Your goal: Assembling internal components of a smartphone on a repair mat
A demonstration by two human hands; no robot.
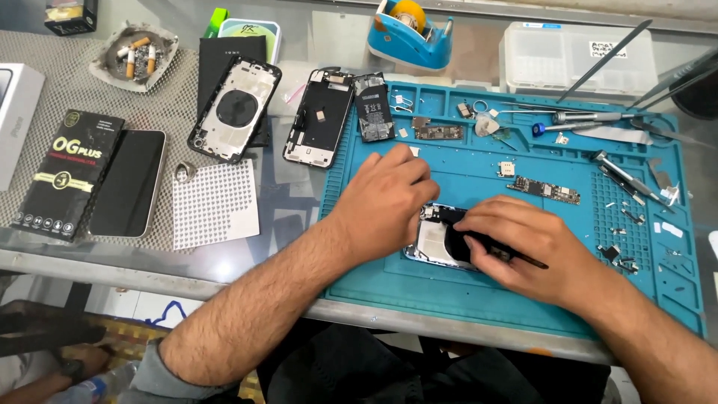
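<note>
Bright, even daylight-like light from above and perhaps slightly from the far side, though source out of frame. Soft, short shadows under the left hand [385,196] and right hand [523,243] on the blue work mat [523,299]. Pale glare patches on the glass tabletop [247,254] near the front edge and on the clear plastic box [576,56]. Sharp focus across the middle; slight softness on the moving fingers. Mild wide-angle bending toward the corners. Dim, murky zone below the table edge.
</note>
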